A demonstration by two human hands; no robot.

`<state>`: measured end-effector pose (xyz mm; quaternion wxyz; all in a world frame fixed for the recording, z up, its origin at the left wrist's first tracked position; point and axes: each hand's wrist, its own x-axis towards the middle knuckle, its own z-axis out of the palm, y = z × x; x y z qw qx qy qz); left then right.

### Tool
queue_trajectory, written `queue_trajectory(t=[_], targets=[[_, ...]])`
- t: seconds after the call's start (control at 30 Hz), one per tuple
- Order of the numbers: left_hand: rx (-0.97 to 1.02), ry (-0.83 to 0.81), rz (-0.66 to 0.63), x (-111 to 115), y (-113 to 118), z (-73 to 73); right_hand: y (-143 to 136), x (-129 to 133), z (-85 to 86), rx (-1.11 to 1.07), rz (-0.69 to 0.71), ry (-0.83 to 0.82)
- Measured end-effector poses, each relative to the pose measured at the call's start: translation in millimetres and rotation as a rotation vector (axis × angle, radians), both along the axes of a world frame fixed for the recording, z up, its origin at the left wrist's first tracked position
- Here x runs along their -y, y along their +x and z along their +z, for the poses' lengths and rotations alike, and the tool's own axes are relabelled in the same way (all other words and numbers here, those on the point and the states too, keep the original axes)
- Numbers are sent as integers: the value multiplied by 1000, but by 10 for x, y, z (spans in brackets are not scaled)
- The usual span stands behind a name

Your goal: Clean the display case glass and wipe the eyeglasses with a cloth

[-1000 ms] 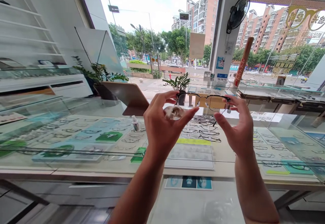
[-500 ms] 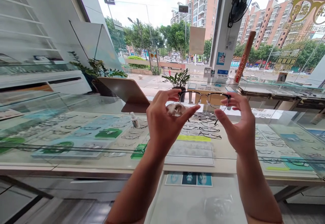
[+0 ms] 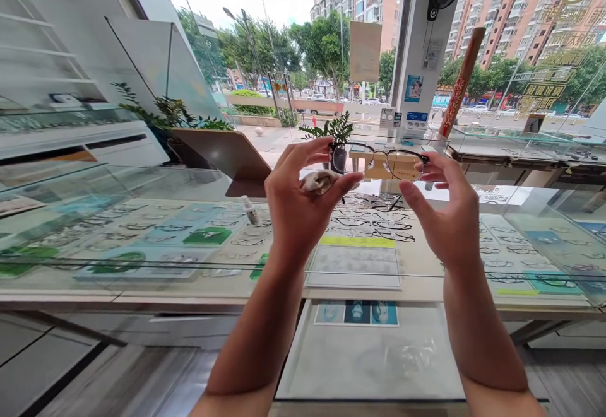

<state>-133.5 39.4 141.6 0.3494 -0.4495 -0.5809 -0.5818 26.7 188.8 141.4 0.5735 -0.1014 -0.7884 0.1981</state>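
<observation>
By partly curled hands, the left hand (image 3: 300, 196) at one end and the right hand (image 3: 449, 215) at the other, a pair of dark-topped glasses (image 3: 380, 151) is held up above the glass-covered bench (image 3: 180, 292); a crumpled cloth (image 3: 319, 182) is also tucked in the left. Beneath, spectacle frames (image 3: 394, 236) are laid in rows, and farther off a potted plant (image 3: 338, 128) is seen.

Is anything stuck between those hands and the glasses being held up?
Nothing visible: the left hand and right hand each hold one end of the glasses directly. A bunched cloth is tucked in the left hand, just below where it grips them.
</observation>
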Motion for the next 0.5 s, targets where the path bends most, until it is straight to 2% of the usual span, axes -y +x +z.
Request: queue_trajectory(t=[0.3, 0.5], targets=[[39, -12, -37, -51, 3, -36, 20, 26, 21, -81, -74, 125], [78, -39, -51, -73, -43, -58, 37, 74, 28, -105, -77, 143]])
